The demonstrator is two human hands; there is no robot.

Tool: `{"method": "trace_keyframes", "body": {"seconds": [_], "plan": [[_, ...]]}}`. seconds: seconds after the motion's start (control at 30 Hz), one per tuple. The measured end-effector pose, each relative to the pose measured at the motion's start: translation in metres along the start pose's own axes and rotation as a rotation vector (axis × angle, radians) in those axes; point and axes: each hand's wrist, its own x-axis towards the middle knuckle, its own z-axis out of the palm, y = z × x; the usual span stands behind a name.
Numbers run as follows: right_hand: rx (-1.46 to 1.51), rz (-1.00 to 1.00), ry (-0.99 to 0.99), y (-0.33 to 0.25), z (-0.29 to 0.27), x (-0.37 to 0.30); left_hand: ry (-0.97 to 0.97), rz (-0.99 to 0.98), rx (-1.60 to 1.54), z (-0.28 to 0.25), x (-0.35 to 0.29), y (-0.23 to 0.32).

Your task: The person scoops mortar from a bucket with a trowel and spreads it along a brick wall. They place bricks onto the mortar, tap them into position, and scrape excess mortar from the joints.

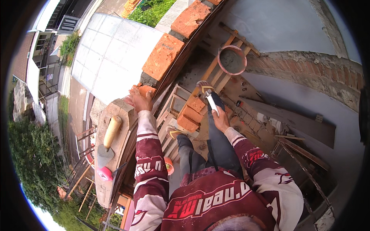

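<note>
Bricks make a low wall along the left of the head view, and the person stands on a wooden scaffold beside it.

The left hand (pixel 139 101) reaches up to the wall top. Its fingers (pixel 133 94) curl on a brick (pixel 145 90), which sits at the near end of the laid row; the hand covers part of it, so I cannot tell how firmly it is gripped. Just beyond the fingertips, farther along the wall, two more bricks (pixel 163 56) lie in line with mortar joints between them.

Below the left wrist, toward the person, a trowel (pixel 108 140) with a pale wooden handle lies flat on the wall top, well apart from the fingers. Beside its blade sits a pink spool (pixel 104 173).

The right hand (pixel 220 120) is lower, over the scaffold. Its fingers are closed around a white handle (pixel 212 102), which points away from the person; the tool's head is hard to make out. Left of these fingers, a small brick stack (pixel 192 113) rests on the planks. Farther past the fingertips stands a round pan (pixel 232 59) holding grey mortar.
</note>
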Motion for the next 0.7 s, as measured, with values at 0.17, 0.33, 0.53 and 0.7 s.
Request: {"method": "trace_keyframes", "body": {"seconds": [0.17,0.33,0.53,0.7], "plan": [[-0.413,0.297,0.001,0.063,-0.038,0.06,0.266,0.565,-0.221,0.003,-0.068,-0.001],[-0.599,0.502,-0.116,0.11,-0.043,0.155,-0.341,0.569,-0.24,0.056,-0.199,-0.05],[-0.795,0.427,-0.229,0.154,-0.014,0.242,-1.166,-0.322,0.161,0.097,-0.331,-0.153],[-0.691,0.272,-0.428,0.13,0.014,0.231,-1.2,-0.564,-0.029,0.141,-0.366,-0.191]]}}
